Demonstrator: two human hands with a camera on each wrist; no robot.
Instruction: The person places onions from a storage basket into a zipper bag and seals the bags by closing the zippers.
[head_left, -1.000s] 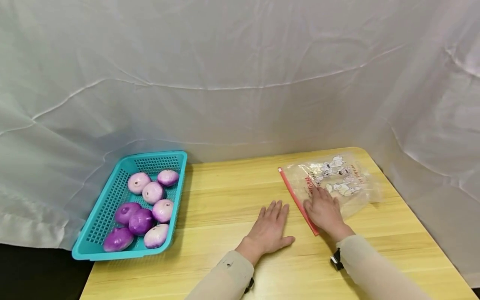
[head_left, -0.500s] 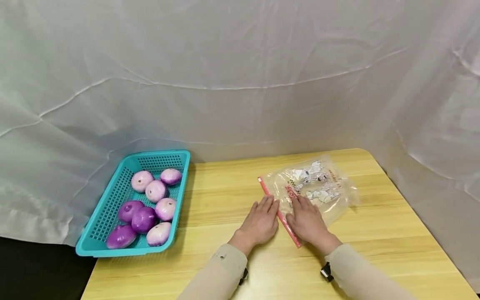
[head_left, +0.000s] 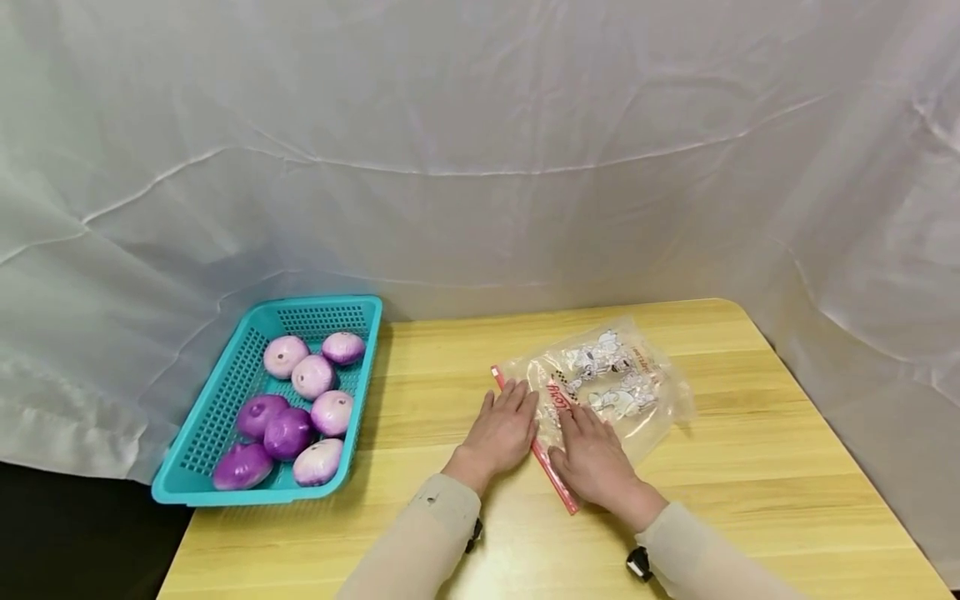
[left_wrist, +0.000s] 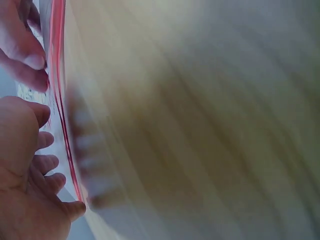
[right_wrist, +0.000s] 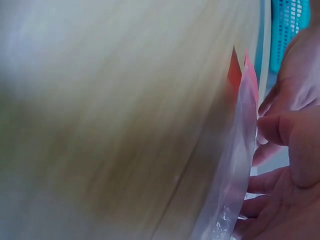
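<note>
from my end, through the head view, i have both hands down on a clear plastic bag (head_left: 626,379) lying flat on the wood-grain table (head_left: 757,492), right of the middle and nearer to me than the far edge. my left hand (head_left: 499,430) rests across the bag's red strip (head_left: 557,479), its fingers laid out loosely together, touching the plastic and grasping nothing. my right hand (head_left: 596,460) rests on the bag just on the other side of that strip; its fingers are released too, extended toward the red lettering, with the thumb out beside the strip. the strip runs at a slant, one end beyond my left hand, the other toward me between my forearms. white cartoon figures are printed on the bag's far part.

the left wrist view gives me slightly bent fingers with their tips at the strip. well apart, at the table's left edge, i see a turquoise basket (head_left: 375,321) holding eight onions (head_left: 288,433), some deep purple, some pale. a grey curtain (head_left: 480,167) hangs behind the table.
</note>
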